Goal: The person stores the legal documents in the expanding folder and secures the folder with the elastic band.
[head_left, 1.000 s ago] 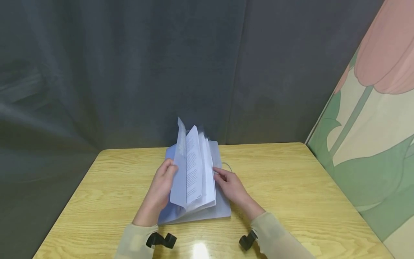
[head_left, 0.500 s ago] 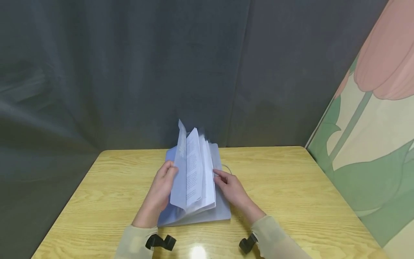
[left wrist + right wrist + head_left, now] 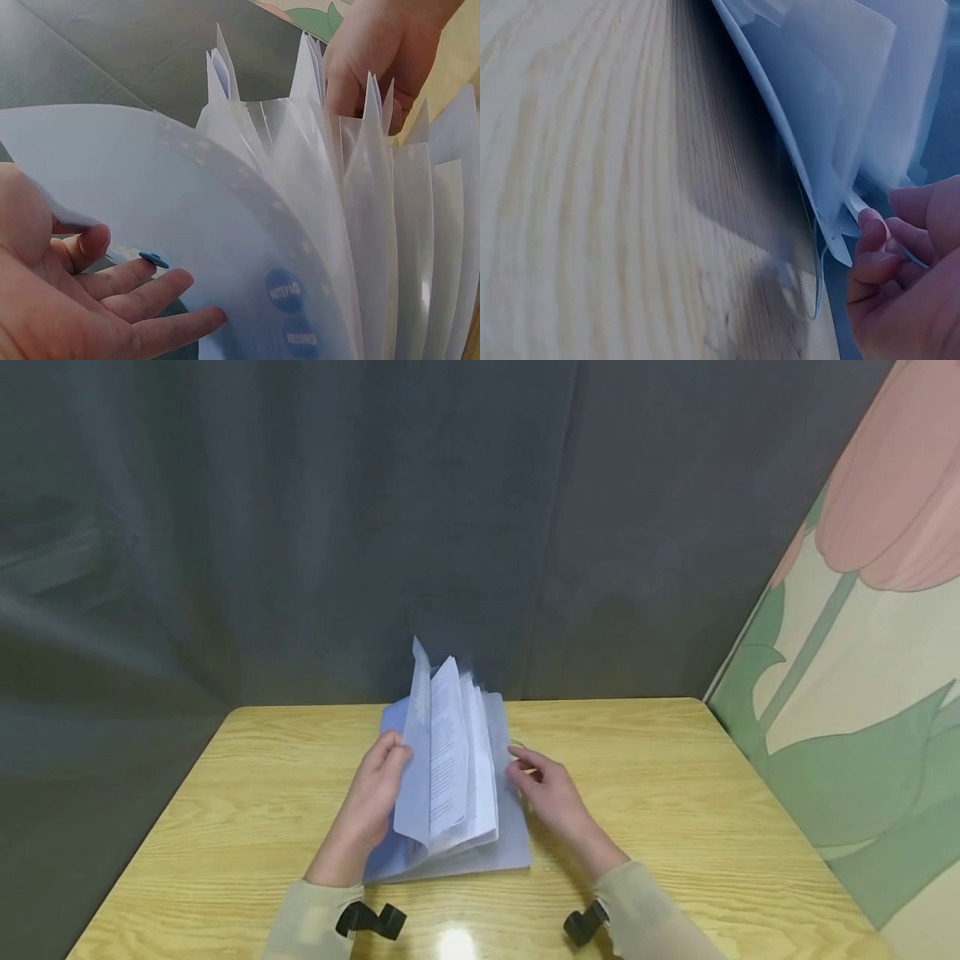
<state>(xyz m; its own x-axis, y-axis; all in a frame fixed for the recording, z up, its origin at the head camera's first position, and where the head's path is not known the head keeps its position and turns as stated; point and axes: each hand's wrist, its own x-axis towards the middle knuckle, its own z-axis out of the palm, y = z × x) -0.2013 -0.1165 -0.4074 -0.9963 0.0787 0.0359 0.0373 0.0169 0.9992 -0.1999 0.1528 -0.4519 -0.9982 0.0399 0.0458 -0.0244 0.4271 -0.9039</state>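
A pale blue, translucent document folder with clear pockets stands partly fanned on the table. Printed sheets show in its pockets. My left hand pinches the lifted front cover, thumb inside and fingers outside. In the left wrist view a blue button sits on that cover beside the fingers, and a round "NOTEPAD" print lies lower down. My right hand is at the folder's right edge, fingers loosely bent. In the right wrist view its fingers are close to the pocket edges; a thin cord loops off the back cover.
The wooden table extends to both sides of the folder. A dark curtain hangs behind its far edge, and a flower-patterned cloth hangs at the right. A black wrist mount is on each forearm.
My right hand has drawn slightly to the right, off the page edges it touched before. The left hand keeps its grip on the cover, and the folder has hardly moved.
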